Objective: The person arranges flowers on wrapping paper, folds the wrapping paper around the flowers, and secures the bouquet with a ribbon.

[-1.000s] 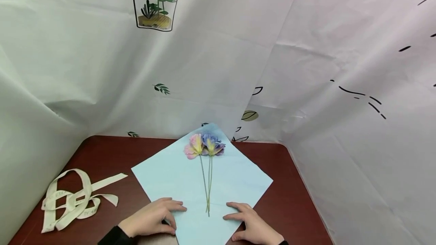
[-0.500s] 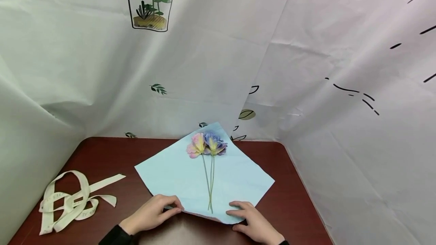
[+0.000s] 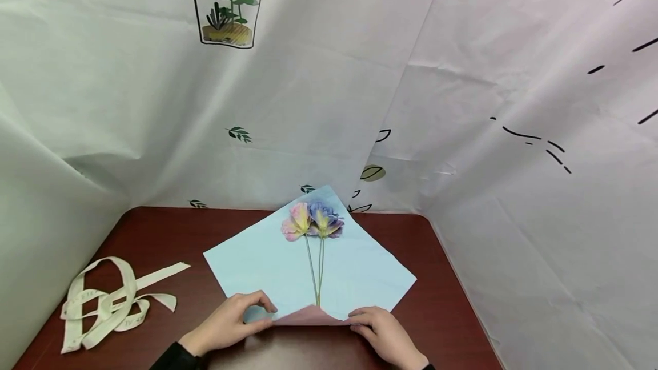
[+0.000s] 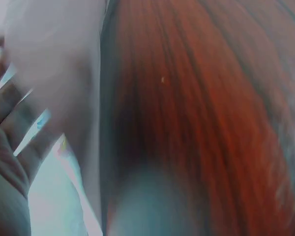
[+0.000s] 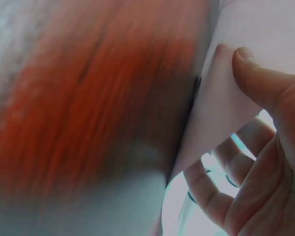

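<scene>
A light-blue sheet of wrapping paper [image 3: 247,267] lies cornerwise on the table. Its near corner is turned up, showing a pinkish underside [image 3: 311,317] over the lower stem ends. On the sheet rest a pink-and-yellow flower [image 3: 296,222] and a blue-purple flower [image 3: 326,218], with thin green stems. My left hand [image 3: 226,321] holds the left end of the fold between thumb and bent fingers. At the right end my right hand [image 3: 385,333] pinches the fold; in the right wrist view its thumb [image 5: 250,69] lies against the pinkish side, the other fingers beyond the flap.
A loosely looped cream ribbon [image 3: 123,301] with faint print lies on the left of the dark red-brown table [image 3: 437,313]. White patterned cloth [image 3: 308,101] hangs behind and along both sides, and the paper's far corner reaches it.
The paper's near corner, flat one second ago, has been folded up and away from me over the stem ends. Both hands have moved onto the fold, and the paper has shifted slightly right.
</scene>
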A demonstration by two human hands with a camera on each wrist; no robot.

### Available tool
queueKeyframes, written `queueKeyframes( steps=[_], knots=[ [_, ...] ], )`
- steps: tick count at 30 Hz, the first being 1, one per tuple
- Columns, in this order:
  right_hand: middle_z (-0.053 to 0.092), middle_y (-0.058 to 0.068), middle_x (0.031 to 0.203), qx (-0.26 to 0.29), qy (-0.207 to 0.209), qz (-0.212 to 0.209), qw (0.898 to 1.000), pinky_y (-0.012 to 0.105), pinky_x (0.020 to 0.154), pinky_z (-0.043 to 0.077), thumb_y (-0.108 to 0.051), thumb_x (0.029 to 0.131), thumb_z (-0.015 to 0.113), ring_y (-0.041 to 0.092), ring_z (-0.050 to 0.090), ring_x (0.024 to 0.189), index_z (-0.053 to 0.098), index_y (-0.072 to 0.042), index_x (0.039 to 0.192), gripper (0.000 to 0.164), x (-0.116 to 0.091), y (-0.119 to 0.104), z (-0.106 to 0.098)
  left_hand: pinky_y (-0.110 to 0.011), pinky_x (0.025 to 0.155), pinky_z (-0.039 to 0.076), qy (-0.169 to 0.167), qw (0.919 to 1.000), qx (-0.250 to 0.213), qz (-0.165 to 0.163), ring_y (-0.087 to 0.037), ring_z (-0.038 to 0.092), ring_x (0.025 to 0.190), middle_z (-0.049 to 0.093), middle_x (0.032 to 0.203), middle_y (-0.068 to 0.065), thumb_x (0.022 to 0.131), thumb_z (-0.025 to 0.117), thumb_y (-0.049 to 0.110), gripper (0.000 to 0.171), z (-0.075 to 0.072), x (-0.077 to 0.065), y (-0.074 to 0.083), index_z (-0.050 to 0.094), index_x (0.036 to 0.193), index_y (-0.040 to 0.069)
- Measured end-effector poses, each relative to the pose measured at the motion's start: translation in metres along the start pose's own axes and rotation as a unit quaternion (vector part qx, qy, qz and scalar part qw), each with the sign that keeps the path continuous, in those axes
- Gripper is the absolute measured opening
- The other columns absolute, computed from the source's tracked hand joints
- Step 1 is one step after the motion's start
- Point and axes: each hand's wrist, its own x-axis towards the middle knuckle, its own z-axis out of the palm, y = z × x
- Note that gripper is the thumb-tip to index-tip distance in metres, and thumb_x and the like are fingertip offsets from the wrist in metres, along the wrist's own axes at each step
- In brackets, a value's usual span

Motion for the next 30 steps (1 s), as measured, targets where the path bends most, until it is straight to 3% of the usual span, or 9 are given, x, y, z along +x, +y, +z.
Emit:
queueKeyframes(
  steps=[4, 8, 10, 13, 16, 18, 21, 25, 30],
  knots=[
    [0.072, -0.016, 0.110, 0.038, 0.003, 0.011, 0.999, 0.028, 0.082, 0.056, -0.011, 0.098, 0.065, 0.003, 0.068, 0.102, 0.076, -0.028, 0.115, 0.026, 0.002, -0.003, -0.001, -0.036, 0.099, 0.049, -0.025, 0.9994, 0.024, 0.007, -0.015, 0.061, 0.123, 0.066, 0.130, 0.004, 0.090, 0.076, 0.040, 0.044, -0.002, -0.004, -0.002, 0.065, 0.128, 0.022],
    [0.072, -0.019, 0.106, 0.076, -0.006, 0.027, 0.997, 0.024, 0.078, 0.056, -0.017, 0.100, 0.064, -0.001, 0.068, 0.097, 0.077, -0.031, 0.115, 0.024, 0.003, -0.007, -0.002, -0.035, 0.111, 0.040, -0.059, 0.9975, 0.020, 0.032, -0.024, 0.051, 0.136, 0.058, 0.143, -0.003, 0.084, 0.082, 0.034, 0.063, -0.001, -0.009, -0.005, 0.058, 0.140, 0.019],
    [0.072, -0.020, 0.105, 0.092, -0.012, 0.032, 0.995, 0.023, 0.077, 0.056, -0.023, 0.101, 0.063, -0.002, 0.068, 0.096, 0.076, -0.035, 0.114, 0.021, 0.004, -0.008, -0.001, -0.036, 0.115, 0.035, -0.070, 0.9965, 0.021, 0.041, -0.029, 0.046, 0.139, 0.055, 0.147, -0.006, 0.084, 0.082, 0.031, 0.066, -0.001, -0.011, -0.008, 0.055, 0.143, 0.018],
    [0.072, -0.021, 0.104, 0.106, -0.014, 0.037, 0.994, 0.023, 0.076, 0.056, -0.031, 0.101, 0.061, -0.003, 0.068, 0.094, 0.075, -0.037, 0.113, 0.019, 0.005, -0.010, -0.001, -0.035, 0.116, 0.034, -0.062, 0.9953, 0.059, 0.044, -0.030, 0.048, 0.138, 0.057, 0.144, -0.004, 0.090, 0.077, 0.031, 0.053, -0.001, -0.013, -0.011, 0.059, 0.139, 0.024],
    [0.073, -0.021, 0.103, 0.101, -0.009, 0.031, 0.994, 0.023, 0.075, 0.056, -0.033, 0.101, 0.061, -0.003, 0.068, 0.093, 0.075, -0.037, 0.112, 0.019, 0.006, -0.010, -0.002, -0.033, 0.109, 0.042, -0.032, 0.9946, 0.091, 0.038, -0.025, 0.056, 0.129, 0.065, 0.132, 0.003, 0.096, 0.070, 0.031, 0.028, -0.002, -0.012, -0.014, 0.069, 0.124, 0.031],
    [0.073, -0.021, 0.103, 0.103, -0.011, 0.032, 0.994, 0.023, 0.075, 0.056, -0.033, 0.101, 0.061, -0.003, 0.068, 0.093, 0.076, -0.036, 0.112, 0.019, 0.006, -0.009, -0.002, -0.030, 0.094, 0.050, -0.021, 0.9953, 0.086, 0.038, -0.018, 0.065, 0.112, 0.069, 0.116, 0.008, 0.099, 0.066, 0.027, 0.013, -0.003, -0.010, -0.016, 0.073, 0.110, 0.032],
    [0.074, -0.018, 0.104, 0.115, -0.022, 0.040, 0.992, 0.023, 0.075, 0.056, -0.033, 0.100, 0.064, -0.001, 0.069, 0.094, 0.077, -0.033, 0.113, 0.019, 0.005, -0.008, -0.003, -0.027, 0.081, 0.052, -0.007, 0.9973, 0.062, 0.039, -0.006, 0.066, 0.093, 0.070, 0.100, 0.013, 0.100, 0.065, 0.023, 0.012, -0.005, -0.006, -0.018, 0.075, 0.098, 0.029],
    [0.074, -0.013, 0.105, 0.118, -0.032, 0.050, 0.991, 0.023, 0.075, 0.056, -0.030, 0.096, 0.070, 0.000, 0.068, 0.095, 0.078, -0.025, 0.115, 0.021, 0.003, -0.005, -0.004, -0.024, 0.069, 0.049, 0.008, 0.9984, 0.055, 0.011, 0.004, 0.059, 0.077, 0.067, 0.084, 0.018, 0.100, 0.065, 0.026, 0.011, -0.005, -0.004, -0.020, 0.073, 0.093, 0.029],
    [0.072, -0.015, 0.095, 0.079, -0.011, 0.064, 0.995, 0.023, 0.071, 0.055, -0.028, 0.092, 0.075, -0.002, 0.065, 0.087, 0.080, -0.026, 0.104, 0.013, -0.002, 0.001, -0.005, -0.020, 0.056, 0.036, 0.035, 0.9964, 0.068, -0.037, 0.007, 0.039, 0.057, 0.049, 0.063, 0.020, 0.098, 0.067, 0.033, 0.022, -0.003, -0.002, -0.021, 0.065, 0.077, 0.027]
  ],
)
